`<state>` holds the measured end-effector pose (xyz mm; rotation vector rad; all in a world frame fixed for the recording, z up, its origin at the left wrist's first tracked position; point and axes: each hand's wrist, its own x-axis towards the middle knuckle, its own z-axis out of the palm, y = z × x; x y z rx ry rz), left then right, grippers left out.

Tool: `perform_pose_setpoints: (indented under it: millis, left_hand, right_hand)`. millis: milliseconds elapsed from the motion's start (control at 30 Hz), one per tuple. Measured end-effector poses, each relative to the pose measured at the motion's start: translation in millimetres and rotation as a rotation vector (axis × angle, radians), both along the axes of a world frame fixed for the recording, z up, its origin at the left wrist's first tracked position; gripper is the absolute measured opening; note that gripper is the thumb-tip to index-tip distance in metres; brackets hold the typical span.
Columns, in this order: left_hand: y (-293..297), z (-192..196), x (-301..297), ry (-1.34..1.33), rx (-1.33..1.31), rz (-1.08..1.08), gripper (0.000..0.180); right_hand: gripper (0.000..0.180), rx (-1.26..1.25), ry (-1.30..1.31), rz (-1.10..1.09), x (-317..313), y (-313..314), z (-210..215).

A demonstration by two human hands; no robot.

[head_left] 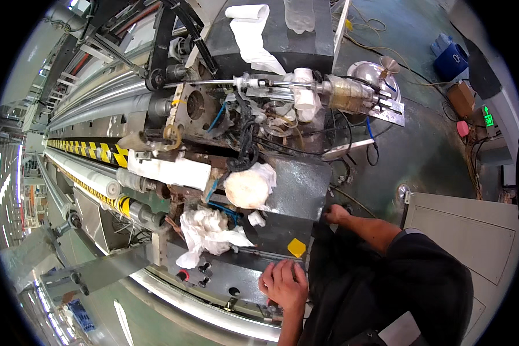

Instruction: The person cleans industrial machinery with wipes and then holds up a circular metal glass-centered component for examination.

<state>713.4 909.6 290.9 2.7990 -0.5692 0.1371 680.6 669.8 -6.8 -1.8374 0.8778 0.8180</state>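
Note:
My left hand (285,284) rests at the near edge of a dark metal machine panel (248,275), its fingers a little apart and slightly bent, with nothing seen in them. Just beyond its fingertips lies a yellow hexagonal piece (296,248). My right hand (335,214) is curled beside the right corner of the grey metal cover (300,187); what its fingers hold, if anything, is hidden. Left of the cover sits a round whitish pad (248,187) on crumpled white material. Closer to my left hand, a heap of crumpled white cloth or paper (207,230) lies on the machine.
Long metal rollers (98,104) stretch away to the left beside a yellow-black striped bar (89,151). Cables and a shaft assembly (340,92) cross the machine's far side. A blue bin (451,60) stands on the floor at far right. A pale cabinet (461,236) is at right.

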Motion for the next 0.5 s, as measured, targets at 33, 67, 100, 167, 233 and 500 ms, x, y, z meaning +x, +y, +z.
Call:
perform_pose_setpoints:
  millis: [33,67,100,167,233,500]
  left_hand:
    - [0.0,-2.0,0.0,-0.009,-0.018,-0.006,0.013]
    - [-0.3,-3.3,-5.5,0.010,-0.017,-0.018,0.013]
    - [-0.6,-3.1,-6.8,0.011,-0.015,-0.021,0.013]
    - [3.1,-2.5,-5.4,0.023,-0.011,-0.017,0.014]
    - [-1.2,5.6,-2.1,0.021,-0.053,-0.063,0.011]
    - [6.6,2.3,-4.2,-0.028,-0.098,-0.036,0.016]
  right_hand:
    - [0.034,-0.031,-0.033,-0.098,-13.7,-9.0,-2.2]
    - [0.033,0.041,0.102,-0.150,-34.2,-25.5,-1.1]
    - [0.033,-0.094,0.054,-0.103,-51.7,-34.7,-1.2]
    - [0.033,-0.154,0.030,-0.154,-80.8,-46.5,-1.9]
    - [0.030,-0.126,0.119,-0.234,-117.7,-65.3,-28.7]
    - [0.018,0.158,-0.069,-0.511,-145.8,-66.7,-20.7]
